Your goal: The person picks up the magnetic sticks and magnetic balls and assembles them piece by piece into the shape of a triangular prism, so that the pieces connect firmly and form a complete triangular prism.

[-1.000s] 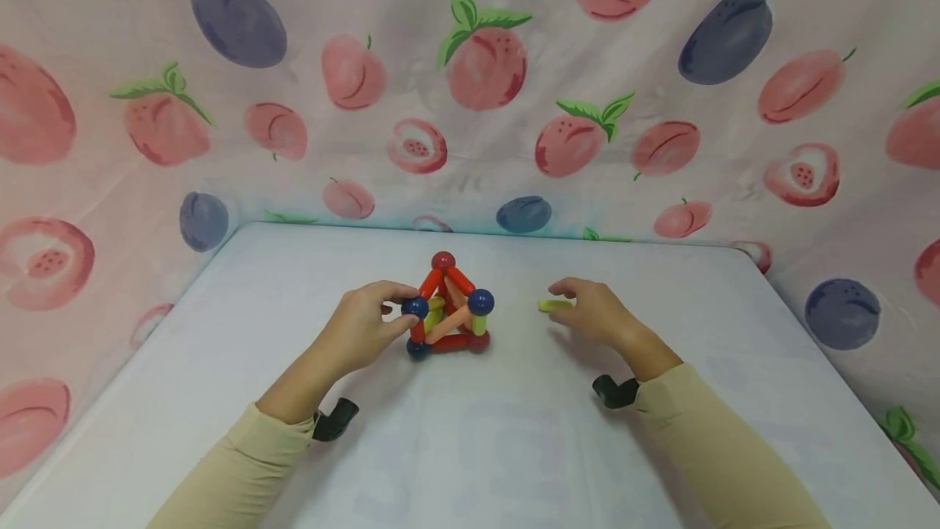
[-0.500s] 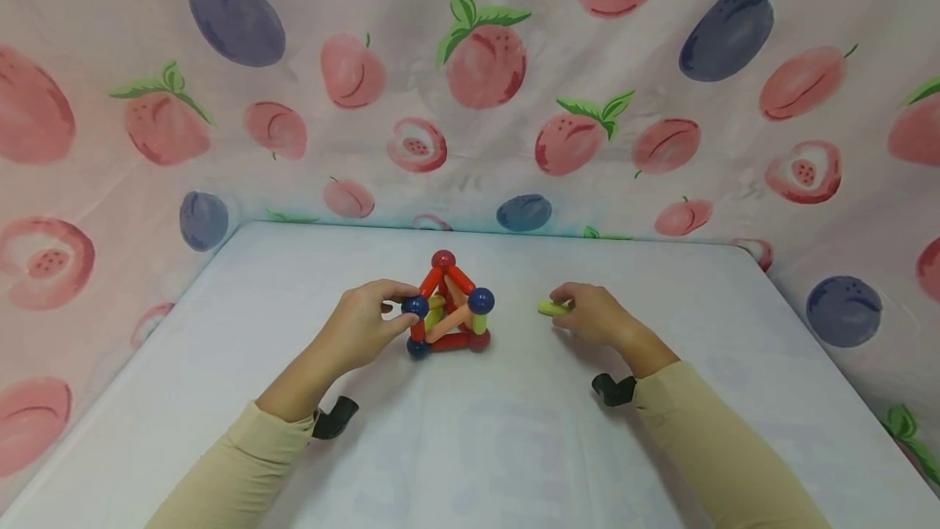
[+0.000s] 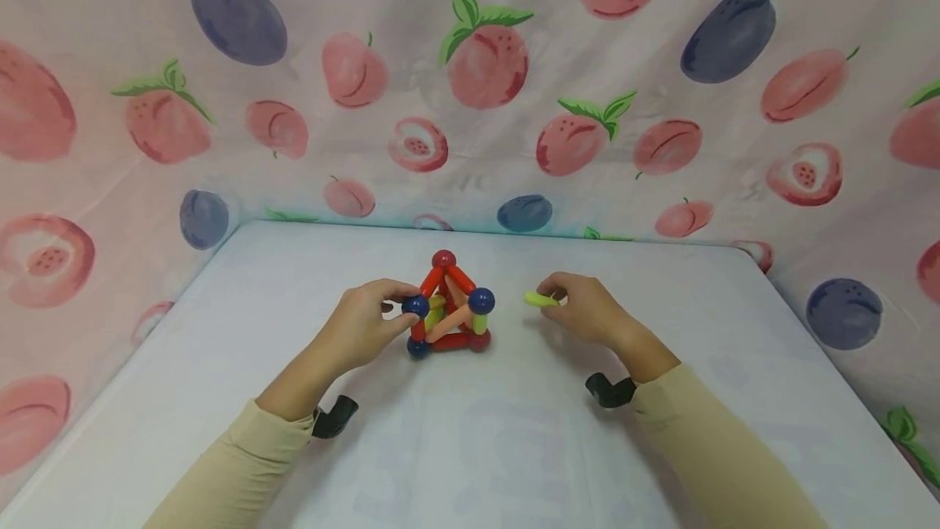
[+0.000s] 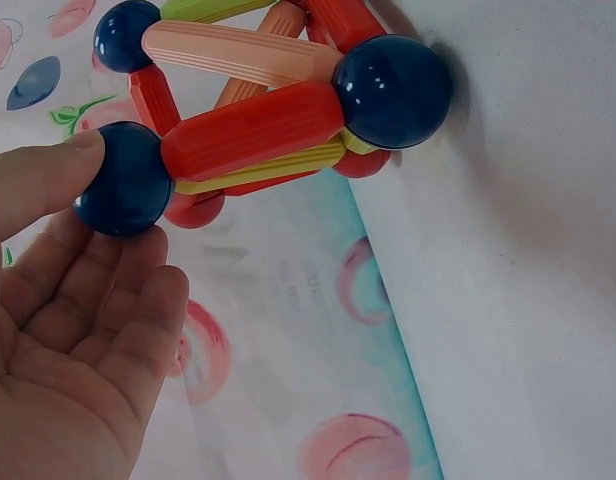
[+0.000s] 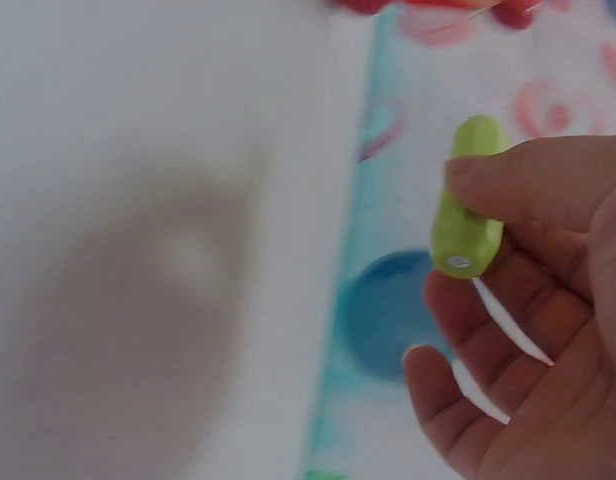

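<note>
A frame of magnetic rods and balls (image 3: 450,340) stands on the white table, built from red, peach and yellow-green rods with blue and red balls at its corners. My left hand (image 3: 360,325) pinches the upper left blue ball (image 4: 125,178) between thumb and fingers. Below that ball, a red rod (image 4: 253,130) runs to another blue ball (image 4: 393,92). To the right of the frame, my right hand (image 3: 587,310) pinches a yellow-green magnetic rod (image 5: 470,200) between thumb and index finger. A small silvery disc shows at that rod's end in the right wrist view.
The white table (image 3: 470,447) spreads around both hands. Behind it hangs a cloth (image 3: 485,137) printed with peaches and plums, meeting the table's far edge. A black wrist mount (image 3: 335,418) sits at the left sleeve, another black mount (image 3: 611,390) at the right.
My right hand has taken hold of the yellow-green rod, lifted it and moved it slightly left toward the frame. The left hand and the frame stay in place.
</note>
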`<state>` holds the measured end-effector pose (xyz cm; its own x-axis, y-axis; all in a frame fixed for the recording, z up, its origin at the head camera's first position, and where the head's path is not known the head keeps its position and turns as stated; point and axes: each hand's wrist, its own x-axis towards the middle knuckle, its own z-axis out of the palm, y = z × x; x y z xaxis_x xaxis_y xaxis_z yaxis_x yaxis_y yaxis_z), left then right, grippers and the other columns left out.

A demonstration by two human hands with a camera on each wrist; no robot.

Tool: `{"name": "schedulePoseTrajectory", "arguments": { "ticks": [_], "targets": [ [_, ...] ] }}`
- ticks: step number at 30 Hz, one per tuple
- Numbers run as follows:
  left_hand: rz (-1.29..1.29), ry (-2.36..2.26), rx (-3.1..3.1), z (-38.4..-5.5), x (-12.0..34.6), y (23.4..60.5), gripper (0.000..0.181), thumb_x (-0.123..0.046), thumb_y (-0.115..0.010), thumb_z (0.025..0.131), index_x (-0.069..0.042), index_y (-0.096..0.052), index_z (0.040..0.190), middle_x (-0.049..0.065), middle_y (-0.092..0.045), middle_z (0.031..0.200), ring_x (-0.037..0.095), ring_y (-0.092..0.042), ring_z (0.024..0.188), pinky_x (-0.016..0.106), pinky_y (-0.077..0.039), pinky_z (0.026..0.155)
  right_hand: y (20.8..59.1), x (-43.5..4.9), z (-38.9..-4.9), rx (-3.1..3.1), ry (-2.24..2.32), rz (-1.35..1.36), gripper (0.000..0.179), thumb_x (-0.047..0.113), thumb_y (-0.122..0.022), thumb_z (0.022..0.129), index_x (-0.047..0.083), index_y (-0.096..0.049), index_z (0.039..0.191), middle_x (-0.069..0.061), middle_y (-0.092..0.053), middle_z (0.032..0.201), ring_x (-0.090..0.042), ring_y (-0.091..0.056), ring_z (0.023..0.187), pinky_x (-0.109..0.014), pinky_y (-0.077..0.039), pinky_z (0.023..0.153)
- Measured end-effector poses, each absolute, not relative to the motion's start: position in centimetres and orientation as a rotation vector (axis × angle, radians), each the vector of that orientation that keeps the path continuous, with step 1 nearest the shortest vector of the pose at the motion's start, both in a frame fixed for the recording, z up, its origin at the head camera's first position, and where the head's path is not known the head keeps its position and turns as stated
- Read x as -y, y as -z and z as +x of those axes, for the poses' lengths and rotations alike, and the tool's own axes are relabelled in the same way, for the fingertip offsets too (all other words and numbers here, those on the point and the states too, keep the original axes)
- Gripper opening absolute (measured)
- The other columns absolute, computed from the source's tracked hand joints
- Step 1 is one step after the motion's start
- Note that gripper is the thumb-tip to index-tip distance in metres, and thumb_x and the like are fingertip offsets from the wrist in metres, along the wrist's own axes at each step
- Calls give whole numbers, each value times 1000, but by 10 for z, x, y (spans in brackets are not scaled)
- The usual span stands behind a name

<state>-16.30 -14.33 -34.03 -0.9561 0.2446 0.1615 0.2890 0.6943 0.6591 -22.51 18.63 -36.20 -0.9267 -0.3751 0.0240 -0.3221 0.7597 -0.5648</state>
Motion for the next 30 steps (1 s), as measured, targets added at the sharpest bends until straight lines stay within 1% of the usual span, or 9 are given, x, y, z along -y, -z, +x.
{"name": "schedulePoseTrajectory", "arguments": {
  "ticks": [5,8,16,21,26,30],
  "targets": [
    [-438,1111,2845,-163,143,341,36,-12,-76,91,-3,-67,124,12,-68,119,36,-63,111,44,-54,91,332,-164,-215,-2898,1024,-743,24,10,-69,93,6,-68,117,-5,-68,108,-25,-60,103,-48,-49,94],
    [-437,1105,2844,-162,144,341,35,-12,-76,91,-3,-67,124,12,-68,118,35,-63,111,44,-54,91,320,-149,-208,-2880,1075,-841,23,10,-70,93,6,-69,116,-2,-68,108,-23,-60,104,-48,-49,95],
    [-443,1089,2844,-163,143,340,34,-12,-76,91,-3,-68,122,11,-68,118,33,-64,109,44,-54,92,312,-112,-199,-2862,1041,-1008,25,13,-71,93,8,-70,118,-2,-68,113,-20,-58,108,-41,-50,94],
    [-456,1099,2833,-163,144,340,32,-11,-75,91,-2,-68,121,10,-69,116,32,-64,108,45,-53,93,316,-97,-198,-2822,1025,-1008,27,14,-73,93,10,-71,120,-2,-68,114,-21,-57,111,-41,-51,94],
    [-455,1107,2838,-163,143,340,32,-10,-75,91,-2,-68,121,11,-70,115,33,-64,108,46,-52,94,321,-90,-197,-2784,1045,-973,29,13,-73,93,8,-71,121,-2,-67,110,-22,-56,111,-40,-52,94],
    [-470,1098,2828,-163,143,339,31,-10,-75,91,-1,-68,120,11,-70,115,32,-64,107,46,-52,94,323,-87,-197,-2777,1024,-944,29,14,-73,93,8,-70,122,-3,-67,112,-23,-56,112,-39,-53,93]
  ]
}}
